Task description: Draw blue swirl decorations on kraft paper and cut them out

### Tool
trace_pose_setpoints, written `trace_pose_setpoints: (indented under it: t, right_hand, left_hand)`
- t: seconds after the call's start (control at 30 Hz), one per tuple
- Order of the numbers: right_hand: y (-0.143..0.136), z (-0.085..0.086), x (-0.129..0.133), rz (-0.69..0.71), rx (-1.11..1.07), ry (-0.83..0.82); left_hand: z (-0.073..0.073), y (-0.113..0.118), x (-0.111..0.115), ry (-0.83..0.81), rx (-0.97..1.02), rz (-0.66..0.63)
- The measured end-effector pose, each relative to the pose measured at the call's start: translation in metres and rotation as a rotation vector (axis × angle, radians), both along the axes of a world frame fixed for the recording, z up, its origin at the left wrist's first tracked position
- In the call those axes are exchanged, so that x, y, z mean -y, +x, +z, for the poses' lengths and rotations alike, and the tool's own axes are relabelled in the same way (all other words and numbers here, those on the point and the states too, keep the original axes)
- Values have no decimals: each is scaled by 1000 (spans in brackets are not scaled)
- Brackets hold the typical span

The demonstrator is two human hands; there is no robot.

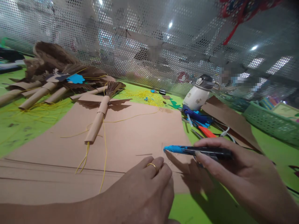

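Note:
My right hand grips a black pen with a blue front end, held nearly level. Its blue tip is by a short dark line on brown kraft paper; whether it touches the sheet I cannot tell. My left hand, with a ring on one finger, rests on the paper's near edge. Its fingers are curled and pressed together, and whatever is under them is hidden. Another short line shows just beyond its knuckles. On the sheet's left lies a figure of rolled kraft paper with pleated wings and yellow string.
Several similar paper rolls and loose yellow string lie at the back left of the green table. A white bottle, scissors with dark blue handles, an orange-red tool and a green basket stand or lie rightward. Perforated metal sheet rises behind.

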State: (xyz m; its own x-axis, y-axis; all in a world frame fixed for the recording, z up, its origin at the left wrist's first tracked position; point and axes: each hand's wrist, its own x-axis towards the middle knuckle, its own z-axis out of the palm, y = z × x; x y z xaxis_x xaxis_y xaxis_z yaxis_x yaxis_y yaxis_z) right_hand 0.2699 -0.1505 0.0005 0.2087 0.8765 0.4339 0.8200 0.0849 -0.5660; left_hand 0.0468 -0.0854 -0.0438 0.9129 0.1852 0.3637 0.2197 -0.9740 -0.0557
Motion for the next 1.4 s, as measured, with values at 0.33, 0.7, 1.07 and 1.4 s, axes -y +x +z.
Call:
trace_pose_setpoints:
  t: [0.33, 0.7, 1.07, 1.4]
  right_hand:
    - [-10, -1, 3, -21, -76, -6]
    - [-10, -1, 3, 17, -78, -15]
    - [2, 2, 3, 101, 134, 1]
    - [1, 2, 3, 81, 157, 34]
  left_hand:
    - [5, -2, -1, -27, -93, -16]
    - [4, -2, 1, -25, -68, -4]
    - [16, 4, -8, -176, -42, -1]
    - [5, -2, 1, -62, -63, -5]
